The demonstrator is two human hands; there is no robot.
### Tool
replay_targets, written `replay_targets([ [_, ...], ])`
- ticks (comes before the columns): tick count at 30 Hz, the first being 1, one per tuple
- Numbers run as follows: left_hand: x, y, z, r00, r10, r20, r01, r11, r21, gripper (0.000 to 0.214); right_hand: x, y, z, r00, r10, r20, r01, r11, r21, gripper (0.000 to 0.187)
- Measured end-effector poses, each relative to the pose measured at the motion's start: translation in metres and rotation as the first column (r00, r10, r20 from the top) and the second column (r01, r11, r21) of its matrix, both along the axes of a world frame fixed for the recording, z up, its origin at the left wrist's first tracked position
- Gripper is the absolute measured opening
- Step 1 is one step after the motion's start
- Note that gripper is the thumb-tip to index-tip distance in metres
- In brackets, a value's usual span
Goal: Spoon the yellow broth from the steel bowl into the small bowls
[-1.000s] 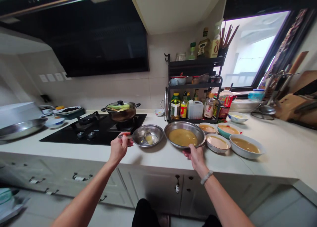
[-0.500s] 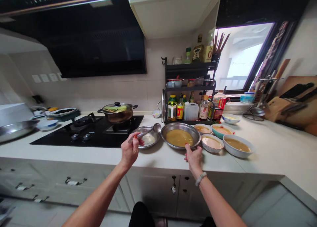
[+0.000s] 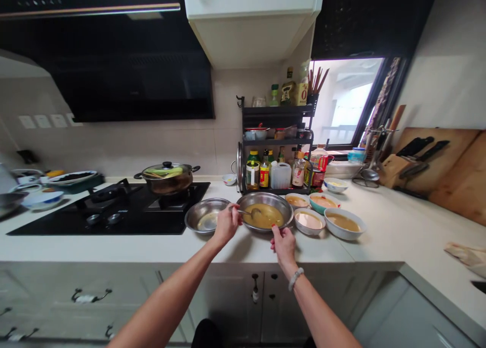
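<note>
My left hand (image 3: 227, 223) is closed round the handle of a metal ladle (image 3: 248, 211), whose bowl dips into the yellow-brown liquid in a large steel bowl (image 3: 281, 209). My right hand (image 3: 283, 242), with a bead bracelet on the wrist, grips the near rim of that bowl. Just left of it stands a second steel bowl (image 3: 199, 215) with a little liquid at the bottom. To the right, several smaller bowls (image 3: 345, 223) hold the same liquid.
A lidded pot (image 3: 167, 177) sits on the black hob (image 3: 68, 225). A black rack of bottles (image 3: 275, 163) stands behind the bowls. Dishes (image 3: 40, 198) crowd the far left. Knives and wooden boards (image 3: 455, 170) lean at the right, near the window.
My left hand lifted the ladle out of the left steel bowl and carried it right into the large bowl. The right hand stayed on the rim. The view shifted right.
</note>
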State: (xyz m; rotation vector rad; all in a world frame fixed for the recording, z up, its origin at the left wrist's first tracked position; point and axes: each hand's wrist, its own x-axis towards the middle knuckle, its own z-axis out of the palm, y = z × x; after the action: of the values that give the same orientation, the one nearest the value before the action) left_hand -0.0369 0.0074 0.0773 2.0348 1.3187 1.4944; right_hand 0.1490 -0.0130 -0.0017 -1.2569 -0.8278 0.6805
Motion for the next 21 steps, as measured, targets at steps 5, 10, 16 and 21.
replay_targets([
  [5,-0.011,0.017,-0.006,0.904,0.168,0.393,-0.053,0.956,-0.287,0.030,0.001,0.000,-0.001,0.997,0.046,-0.060,-0.044,0.998,0.044,0.036],
  [10,-0.019,0.022,-0.007,0.833,0.216,0.510,-0.044,0.944,-0.327,0.031,0.003,0.000,0.000,0.973,0.124,-0.197,-0.096,0.985,0.147,0.038],
  [16,-0.027,0.018,0.001,0.843,0.225,0.488,-0.076,0.949,-0.307,0.032,0.013,0.005,0.005,0.927,0.191,-0.324,-0.143,0.975,0.169,0.036],
  [21,-0.036,0.012,0.009,0.817,0.216,0.534,-0.090,0.963,-0.252,0.028,0.024,0.013,0.005,0.933,0.186,-0.309,-0.142,0.977,0.158,0.033],
])
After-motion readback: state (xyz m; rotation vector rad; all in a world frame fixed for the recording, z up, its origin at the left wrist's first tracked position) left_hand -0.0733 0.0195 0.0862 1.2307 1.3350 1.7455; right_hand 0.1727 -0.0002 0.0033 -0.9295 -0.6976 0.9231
